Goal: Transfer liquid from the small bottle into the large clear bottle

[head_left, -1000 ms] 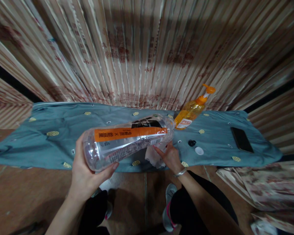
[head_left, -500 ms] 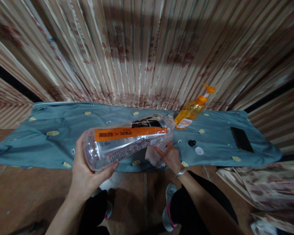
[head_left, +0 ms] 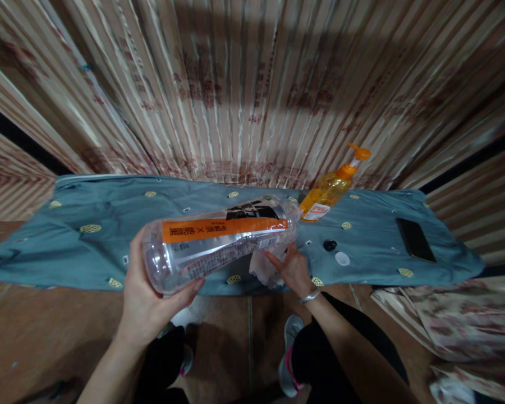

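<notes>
A large clear plastic bottle (head_left: 227, 238) with an orange, black and silver label lies on its side in the air, its neck pointing right. Around its base, my left hand (head_left: 147, 297) is closed, thumb along the near side. My right hand (head_left: 293, 269) is under the neck end, closed on a thin white tissue (head_left: 266, 269) with a wavy edge; some of its fingers are hidden behind the bottle. The bottle's mouth overlaps the foot of an orange pump bottle (head_left: 330, 188) in the view.
A teal cloth with yellow pineapple prints (head_left: 88, 252) covers the narrow table. On its right side are a small black cap (head_left: 330, 245), a white disc (head_left: 342, 258) and a dark phone (head_left: 416, 240). A striped, pleated curtain (head_left: 235, 112) hangs behind.
</notes>
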